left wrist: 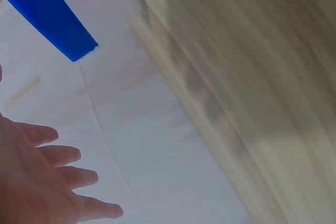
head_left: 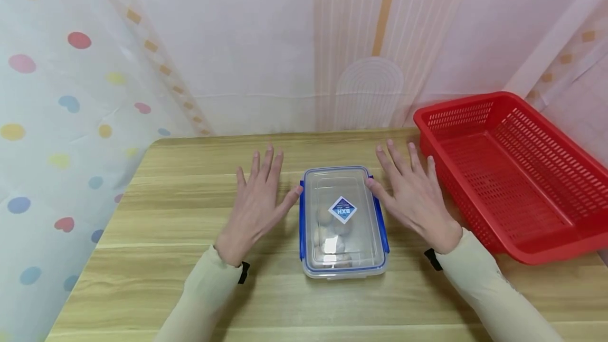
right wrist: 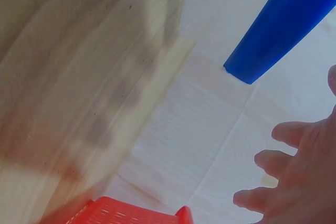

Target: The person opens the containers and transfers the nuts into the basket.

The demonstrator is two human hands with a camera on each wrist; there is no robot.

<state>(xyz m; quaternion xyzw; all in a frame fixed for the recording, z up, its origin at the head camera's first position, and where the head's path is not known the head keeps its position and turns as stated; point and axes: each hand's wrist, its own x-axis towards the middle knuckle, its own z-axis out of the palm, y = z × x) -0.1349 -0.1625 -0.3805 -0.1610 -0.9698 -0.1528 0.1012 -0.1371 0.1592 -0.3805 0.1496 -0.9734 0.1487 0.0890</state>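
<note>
Looking down from the head view, we see a person's two bare hands on either side of a clear box [head_left: 353, 239] that lies flat on the wood table [head_left: 176, 215], near its middle. We see the left hand [head_left: 256, 202] spread wide and holding nothing, its back up, its fingers pointing away and its thumb reaching toward the box's left latch [head_left: 302, 226]. We see the right hand [head_left: 410, 197] spread wide too, likewise holding nothing, with its thumb over the far end of the right latch [head_left: 381, 223]; we cannot tell whether either thumb touches the box.

We see the lid on, edged with a blue line, and on it a diamond-shaped label [head_left: 343, 210] in white and blue, its letters upside down to us. Through the plastic we make out pale, rounded contents [head_left: 328, 247] toward the near end, too blurred by glare for us to name.

To the right, we see a red basket [head_left: 513, 183] with slotted sides, near the right hand. We notice pale sleeves [head_left: 201, 289] and black wristbands [head_left: 244, 272]. Behind the table, we see a light cloth [head_left: 247, 46] with printed arches, and at the left coloured spots.
</note>
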